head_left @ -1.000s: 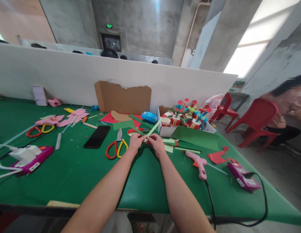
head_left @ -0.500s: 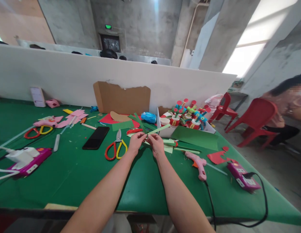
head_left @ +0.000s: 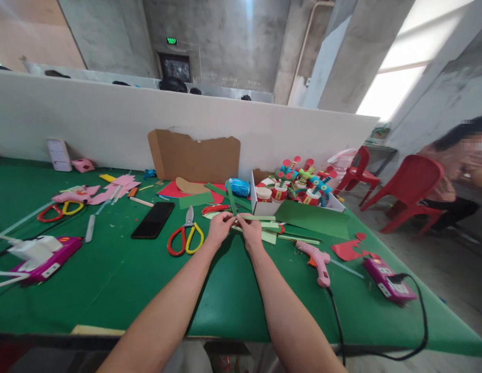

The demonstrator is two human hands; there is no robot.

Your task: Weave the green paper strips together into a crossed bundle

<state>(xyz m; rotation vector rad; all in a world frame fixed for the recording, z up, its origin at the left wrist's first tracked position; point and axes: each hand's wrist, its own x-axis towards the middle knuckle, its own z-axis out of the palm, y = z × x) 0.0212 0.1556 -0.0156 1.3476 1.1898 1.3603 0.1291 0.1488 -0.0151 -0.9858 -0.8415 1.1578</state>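
My left hand (head_left: 219, 228) and my right hand (head_left: 251, 231) meet fingertip to fingertip over the green table (head_left: 120, 280). Both are pinched on crossed green paper strips. A dark green strip (head_left: 230, 198) sticks up and away from my left fingers. A light green strip (head_left: 260, 218) points right from my right fingers. Red and yellow scissors (head_left: 185, 235) lie just left of my left hand.
A black phone (head_left: 153, 219) lies left of the scissors. A pink glue gun (head_left: 317, 257) with a black cord lies to the right, near a pink power strip (head_left: 389, 280). A white box of craft figures (head_left: 298, 189), torn cardboard (head_left: 194, 156) and a seated person (head_left: 456, 171) are beyond.
The hands stayed together. The dark strip swung upright and the light strip turned down toward the right, flatter than before. The view shifted slightly.
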